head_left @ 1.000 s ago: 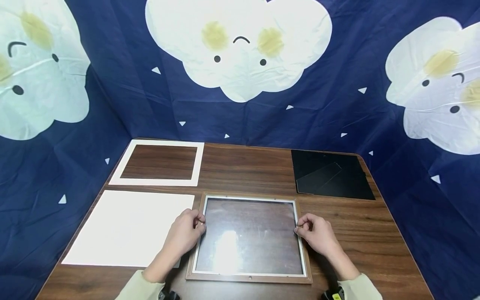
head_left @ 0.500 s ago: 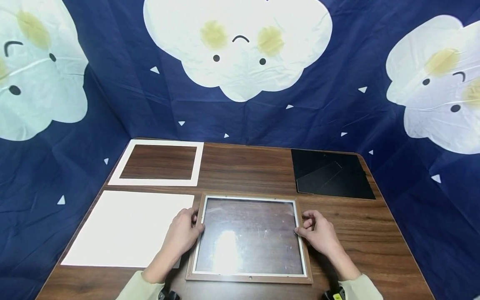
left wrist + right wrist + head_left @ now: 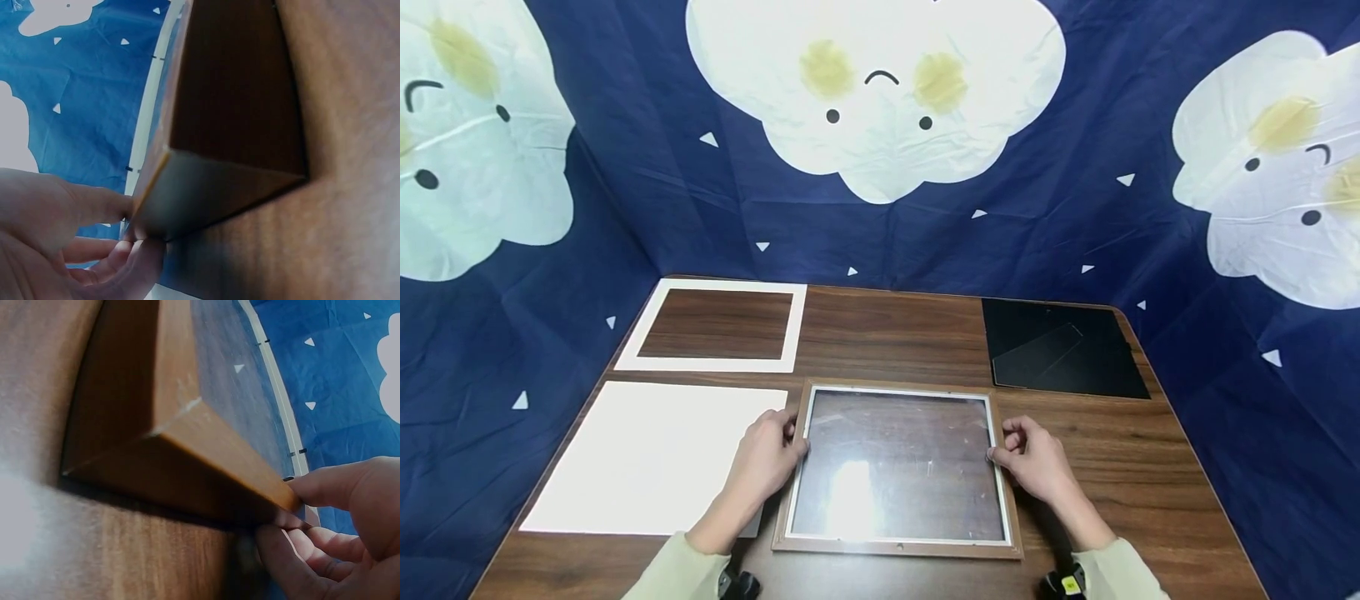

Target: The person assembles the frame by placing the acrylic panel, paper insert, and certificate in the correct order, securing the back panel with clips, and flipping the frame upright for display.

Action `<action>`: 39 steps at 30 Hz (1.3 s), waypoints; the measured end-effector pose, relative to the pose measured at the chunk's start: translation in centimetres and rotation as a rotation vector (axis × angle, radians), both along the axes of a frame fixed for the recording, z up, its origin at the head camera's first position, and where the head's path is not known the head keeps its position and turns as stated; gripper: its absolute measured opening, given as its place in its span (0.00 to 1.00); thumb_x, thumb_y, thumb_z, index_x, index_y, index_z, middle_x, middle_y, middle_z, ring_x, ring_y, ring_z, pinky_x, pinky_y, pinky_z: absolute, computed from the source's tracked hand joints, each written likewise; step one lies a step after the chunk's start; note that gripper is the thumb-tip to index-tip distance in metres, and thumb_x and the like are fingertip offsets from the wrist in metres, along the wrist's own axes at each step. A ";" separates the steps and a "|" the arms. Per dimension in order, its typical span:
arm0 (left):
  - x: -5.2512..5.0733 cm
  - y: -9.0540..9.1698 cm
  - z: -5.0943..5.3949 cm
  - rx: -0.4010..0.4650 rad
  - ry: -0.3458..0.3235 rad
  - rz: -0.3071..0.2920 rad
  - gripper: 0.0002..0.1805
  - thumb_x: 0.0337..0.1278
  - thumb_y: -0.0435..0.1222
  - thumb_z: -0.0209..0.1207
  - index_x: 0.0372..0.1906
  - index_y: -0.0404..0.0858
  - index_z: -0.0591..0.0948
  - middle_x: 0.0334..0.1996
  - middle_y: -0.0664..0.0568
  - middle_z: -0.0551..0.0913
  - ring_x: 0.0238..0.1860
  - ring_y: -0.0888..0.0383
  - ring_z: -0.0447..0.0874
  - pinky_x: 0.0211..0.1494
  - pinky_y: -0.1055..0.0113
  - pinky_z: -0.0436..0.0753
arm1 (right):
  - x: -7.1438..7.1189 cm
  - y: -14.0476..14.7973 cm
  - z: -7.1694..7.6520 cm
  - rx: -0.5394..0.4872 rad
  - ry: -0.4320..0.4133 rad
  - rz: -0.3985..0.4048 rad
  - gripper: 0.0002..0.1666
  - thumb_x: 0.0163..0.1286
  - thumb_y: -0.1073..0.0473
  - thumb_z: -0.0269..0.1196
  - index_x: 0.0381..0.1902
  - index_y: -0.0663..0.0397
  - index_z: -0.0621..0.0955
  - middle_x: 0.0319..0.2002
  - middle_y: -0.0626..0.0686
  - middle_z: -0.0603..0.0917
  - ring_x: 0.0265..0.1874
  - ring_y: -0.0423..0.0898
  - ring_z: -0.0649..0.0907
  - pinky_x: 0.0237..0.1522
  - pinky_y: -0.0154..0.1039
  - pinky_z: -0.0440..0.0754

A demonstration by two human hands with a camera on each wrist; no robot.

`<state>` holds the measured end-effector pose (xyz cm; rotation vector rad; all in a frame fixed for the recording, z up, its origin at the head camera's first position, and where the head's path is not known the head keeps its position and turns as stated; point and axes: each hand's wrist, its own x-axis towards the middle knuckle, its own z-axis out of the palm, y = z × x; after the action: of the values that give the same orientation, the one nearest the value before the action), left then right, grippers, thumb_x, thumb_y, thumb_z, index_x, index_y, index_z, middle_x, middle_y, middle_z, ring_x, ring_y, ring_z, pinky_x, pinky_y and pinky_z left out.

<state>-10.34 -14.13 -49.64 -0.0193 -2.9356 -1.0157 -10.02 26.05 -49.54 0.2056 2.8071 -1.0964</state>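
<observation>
A navy cloud-print curtain (image 3: 887,242) backs the wood-grain desk (image 3: 887,333). Handling the wooden picture frame (image 3: 865,546) well, I judge, means keeping both short sides level and my thumbs off the clear pane (image 3: 902,467). It lies between my left grip (image 3: 762,454) and right grip (image 3: 1036,460), which pinch its opposite sides, thumbs on the rim, fingers outside; whether its underside touches the desk, I can't quite tell.
</observation>
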 end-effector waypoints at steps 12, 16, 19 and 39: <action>-2.1 0.1 -0.4 0.039 0.020 0.046 0.23 0.50 0.32 0.69 0.54 0.31 0.84 0.32 0.52 0.82 0.33 0.55 0.77 0.37 0.60 0.77 | -2.1 0.0 0.0 0.044 0.036 -0.003 0.26 0.61 0.59 0.74 0.54 0.64 0.80 0.34 0.53 0.83 0.28 0.44 0.79 0.27 0.37 0.78; -2.7 0.1 -0.4 0.047 0.026 0.039 0.21 0.50 0.32 0.68 0.52 0.32 0.85 0.31 0.53 0.82 0.32 0.55 0.78 0.37 0.60 0.78 | -2.8 0.0 0.1 0.056 0.050 0.002 0.26 0.60 0.59 0.75 0.53 0.65 0.81 0.33 0.53 0.83 0.24 0.43 0.79 0.25 0.38 0.80; -3.2 0.0 -0.5 0.057 0.028 0.039 0.20 0.49 0.32 0.68 0.50 0.32 0.86 0.30 0.54 0.82 0.32 0.56 0.77 0.37 0.60 0.78 | -3.3 0.1 0.1 0.042 0.049 0.001 0.25 0.60 0.59 0.75 0.52 0.64 0.82 0.33 0.54 0.83 0.20 0.42 0.80 0.23 0.38 0.81; -5.1 0.0 -0.5 0.040 0.024 0.035 0.21 0.52 0.33 0.69 0.53 0.31 0.85 0.32 0.51 0.84 0.34 0.53 0.80 0.40 0.55 0.81 | -5.9 -0.1 0.2 -0.032 -0.014 -0.007 0.25 0.62 0.60 0.75 0.54 0.63 0.81 0.34 0.55 0.82 0.21 0.44 0.81 0.21 0.40 0.84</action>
<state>-15.48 -14.15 -50.12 0.0208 -2.8832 -1.0610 -15.90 25.91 -49.32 0.2190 2.7769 -1.1362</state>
